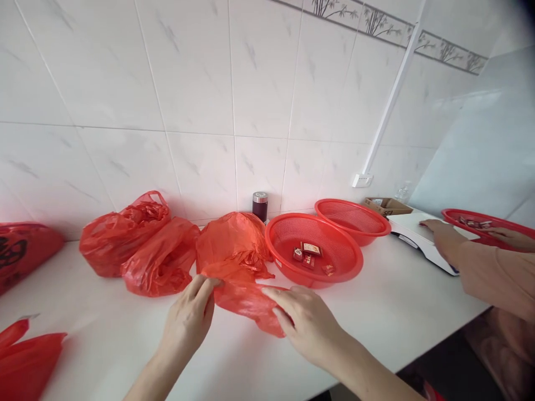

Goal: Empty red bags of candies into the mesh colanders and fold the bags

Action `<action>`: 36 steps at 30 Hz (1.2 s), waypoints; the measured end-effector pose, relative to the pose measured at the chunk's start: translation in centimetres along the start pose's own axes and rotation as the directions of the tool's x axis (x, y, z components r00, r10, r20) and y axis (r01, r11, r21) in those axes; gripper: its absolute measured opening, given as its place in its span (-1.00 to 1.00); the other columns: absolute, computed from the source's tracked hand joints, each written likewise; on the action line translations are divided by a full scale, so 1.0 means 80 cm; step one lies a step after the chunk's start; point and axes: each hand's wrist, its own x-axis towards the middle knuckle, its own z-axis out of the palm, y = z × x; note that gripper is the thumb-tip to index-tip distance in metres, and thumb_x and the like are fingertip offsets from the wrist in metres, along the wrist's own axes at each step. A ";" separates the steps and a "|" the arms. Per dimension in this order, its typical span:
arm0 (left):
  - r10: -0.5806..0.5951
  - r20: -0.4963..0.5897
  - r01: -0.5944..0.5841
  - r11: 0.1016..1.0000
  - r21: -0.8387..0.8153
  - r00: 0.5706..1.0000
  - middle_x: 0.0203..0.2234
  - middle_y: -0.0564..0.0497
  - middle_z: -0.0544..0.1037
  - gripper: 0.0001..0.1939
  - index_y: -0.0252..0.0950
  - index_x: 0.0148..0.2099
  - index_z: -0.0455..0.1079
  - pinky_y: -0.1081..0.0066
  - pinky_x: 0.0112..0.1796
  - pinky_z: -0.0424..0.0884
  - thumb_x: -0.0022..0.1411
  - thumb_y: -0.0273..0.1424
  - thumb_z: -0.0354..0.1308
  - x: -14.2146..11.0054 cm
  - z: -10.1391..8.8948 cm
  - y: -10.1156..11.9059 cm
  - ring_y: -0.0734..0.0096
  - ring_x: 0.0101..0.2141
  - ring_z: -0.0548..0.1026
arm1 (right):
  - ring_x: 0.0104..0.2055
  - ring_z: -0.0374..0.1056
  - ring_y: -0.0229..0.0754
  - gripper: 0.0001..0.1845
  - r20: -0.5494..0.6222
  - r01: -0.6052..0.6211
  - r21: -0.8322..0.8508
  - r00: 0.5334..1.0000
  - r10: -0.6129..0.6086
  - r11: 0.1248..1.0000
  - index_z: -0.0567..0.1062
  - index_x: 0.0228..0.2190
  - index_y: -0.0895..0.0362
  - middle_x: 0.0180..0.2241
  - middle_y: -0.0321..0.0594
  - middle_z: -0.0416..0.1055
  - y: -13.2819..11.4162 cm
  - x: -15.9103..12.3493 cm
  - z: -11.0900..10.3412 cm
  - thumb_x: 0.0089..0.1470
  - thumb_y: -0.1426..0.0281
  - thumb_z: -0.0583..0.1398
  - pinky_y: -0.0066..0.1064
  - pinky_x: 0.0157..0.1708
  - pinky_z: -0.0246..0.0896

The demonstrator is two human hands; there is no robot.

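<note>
Between my two hands a thin red plastic bag is held just above the white table. My left hand pinches its left edge, and my right hand grips the right part with fingers curled round the film. Right behind it another red plastic bag lies puffed up. Close by on the right, a red plastic basket holds several small wrapped packets. Two more red bags, one bulging and one crumpled, sit to the left.
A second red basket, a dark lidded bottle and a cardboard box stand along the tiled wall. At right, a co-worker's hands are over a white scale and another red basket. More red bags lie at far left.
</note>
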 end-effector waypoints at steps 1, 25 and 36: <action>0.039 0.047 -0.038 0.999 -0.021 0.998 -0.30 0.01 0.44 -0.68 -0.15 -0.10 0.31 0.48 -0.51 0.31 0.29 -0.53 -0.22 -0.001 -0.002 0.001 0.43 -0.46 0.46 | -0.37 0.34 -0.13 -0.62 0.015 -0.011 -0.051 1.000 0.012 0.999 0.47 -0.02 0.05 -0.37 -0.23 0.52 0.006 0.000 -0.004 0.16 0.51 0.06 -0.31 -0.31 0.15; -0.105 0.067 0.073 0.927 0.368 0.992 0.01 -0.22 0.40 -0.61 -0.23 0.00 0.46 0.16 -0.26 0.39 0.24 -0.57 -0.08 -0.011 0.021 0.016 0.05 -0.15 0.45 | -0.06 0.25 0.14 0.36 0.313 -0.157 -0.339 0.911 0.268 0.928 -0.11 0.31 0.00 -0.09 0.00 0.35 0.014 -0.029 0.035 -0.43 0.25 0.45 0.00 -0.01 0.08; -0.123 0.719 0.727 0.194 -0.659 0.684 0.16 0.01 0.39 -0.48 -0.08 0.18 0.33 0.26 0.01 0.36 0.16 -0.39 0.14 -0.045 -0.050 0.012 0.07 0.14 0.33 | 0.16 0.16 0.17 0.02 0.451 -0.343 -0.143 0.813 0.369 0.929 0.25 0.21 -0.06 0.14 -0.08 0.26 0.079 -0.019 -0.054 -0.32 0.17 0.42 -0.09 0.09 0.12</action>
